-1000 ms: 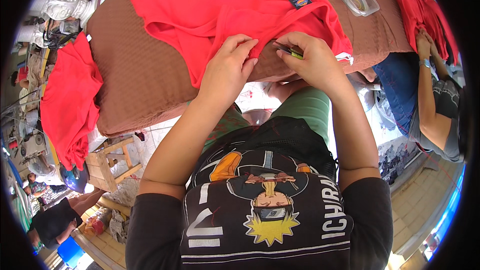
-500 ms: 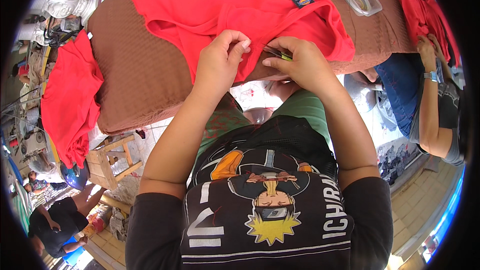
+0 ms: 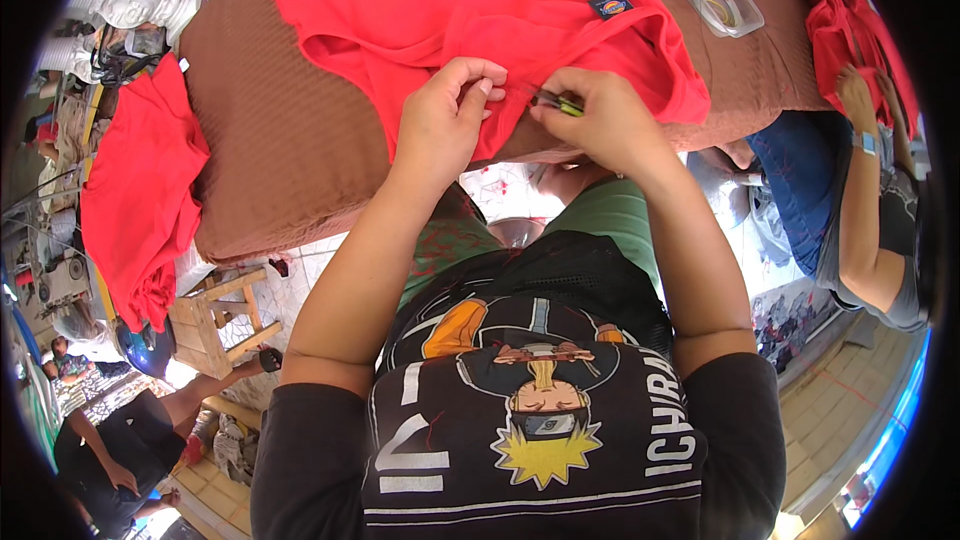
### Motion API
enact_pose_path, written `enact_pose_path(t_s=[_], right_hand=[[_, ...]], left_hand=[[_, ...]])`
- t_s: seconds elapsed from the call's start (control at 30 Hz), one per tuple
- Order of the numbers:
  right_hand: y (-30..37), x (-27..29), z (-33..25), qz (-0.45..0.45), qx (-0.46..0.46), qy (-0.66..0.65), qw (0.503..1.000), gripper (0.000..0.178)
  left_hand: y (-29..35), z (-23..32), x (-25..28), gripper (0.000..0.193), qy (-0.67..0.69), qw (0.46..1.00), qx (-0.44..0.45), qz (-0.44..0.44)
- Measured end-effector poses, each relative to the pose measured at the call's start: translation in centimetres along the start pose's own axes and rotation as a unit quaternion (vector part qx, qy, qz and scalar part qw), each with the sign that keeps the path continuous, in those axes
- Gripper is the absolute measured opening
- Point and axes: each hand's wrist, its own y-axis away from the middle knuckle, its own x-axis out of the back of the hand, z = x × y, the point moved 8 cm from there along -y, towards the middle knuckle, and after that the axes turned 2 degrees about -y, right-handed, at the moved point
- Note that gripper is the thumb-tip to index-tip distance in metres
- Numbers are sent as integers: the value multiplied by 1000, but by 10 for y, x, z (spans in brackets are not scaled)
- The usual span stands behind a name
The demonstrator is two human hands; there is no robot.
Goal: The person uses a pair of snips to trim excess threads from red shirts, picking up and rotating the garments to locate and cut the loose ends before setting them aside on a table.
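A red garment (image 3: pixel 420 0) with a dark label near its neckline lies spread over the table, its lower edge hanging toward me. My left hand (image 3: pixel 446 112) is closed in a pinch on the garment's near edge; whether a loose thread is also between the fingertips is too fine to see. Just to its right, my right hand (image 3: pixel 598 112) grips small thread snips (image 3: pixel 567 105) with a yellow-green part showing. The snips' dark tips point left, toward the pinched cloth, a short gap from my left fingers.
Brown quilted cloth covers the table (image 3: pixel 250 140). A clear plastic tray (image 3: pixel 735 20) with tools stands at the far right, a dark pen-like tool beside it. Another red garment (image 3: pixel 145 190) hangs left, above a wooden stool (image 3: pixel 215 325). A co-worker (image 3: pixel 875 210) handles red cloth at right; another person sits lower left.
My right hand has turned slightly, and the snips show more plainly. My left hand barely shifts. The co-worker's hands have moved on the red cloth, and the person at lower left has stretched out a leg.
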Motion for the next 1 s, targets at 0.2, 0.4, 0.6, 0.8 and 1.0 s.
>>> enact_pose_path(t_s=[0.2,0.4,0.6,0.8,1.0], right_hand=[[5,27,0,-20,-34,-221,974,15],[6,20,8,-21,-44,-222,974,16],[6,10,10,-27,-4,-218,976,26],[10,7,14,-58,-46,-185,980,31],[6,0,5,24,-10,-142,989,32]], left_hand=[[1,1,0,18,8,1000,10,-1],[8,20,-8,18,-165,977,-134,-13],[12,35,-22,12,-342,903,-257,28],[-3,21,-2,11,-213,968,-117,56],[-5,14,0,14,-172,981,-78,48]])
